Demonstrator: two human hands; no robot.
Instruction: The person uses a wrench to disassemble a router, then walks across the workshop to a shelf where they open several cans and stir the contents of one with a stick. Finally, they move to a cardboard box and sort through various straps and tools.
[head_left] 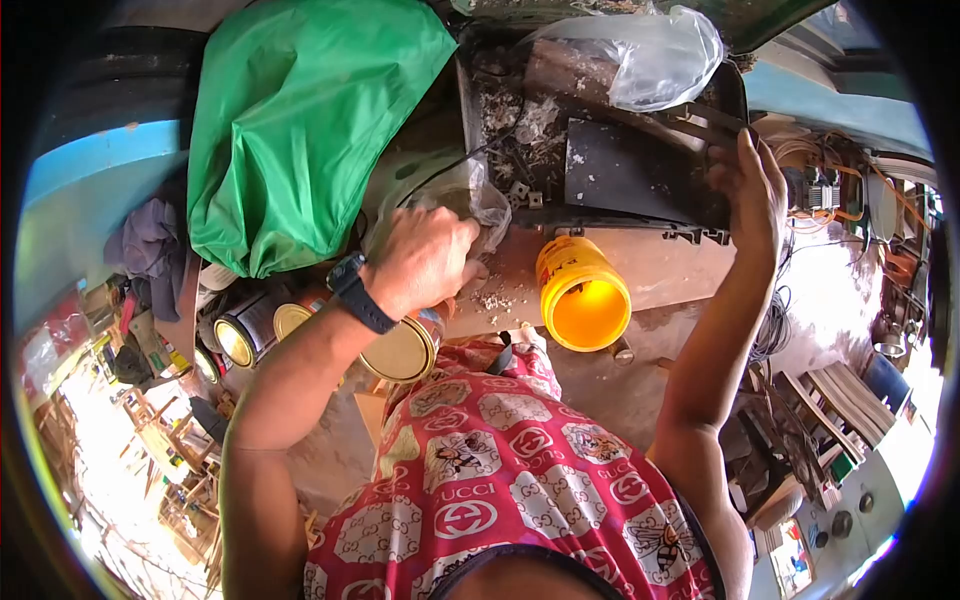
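Observation:
My left hand (pixel 425 262), with a dark watch on its wrist, is closed beside a crumpled clear plastic bag (pixel 485 208); what its fingers hold is hidden. At the right end of an open black case (pixel 740 95), my right hand (pixel 752 190) has its fingers bent round the rim. Inside the case lie a flat black panel (pixel 630 165), pale debris and small metal pieces (pixel 528 197). A second clear plastic bag (pixel 668 60) rests over the back of the case. Below the case, a yellow tub (pixel 587 300) is tipped with its mouth facing me.
A green cover (pixel 300 130) drapes over something at the upper left. Round cans (pixel 400 350) stand below my left wrist. Dark cloth (pixel 150 250) hangs at the far left. Coiled cable (pixel 772 325) and wooden slats (pixel 850 400) are at the right.

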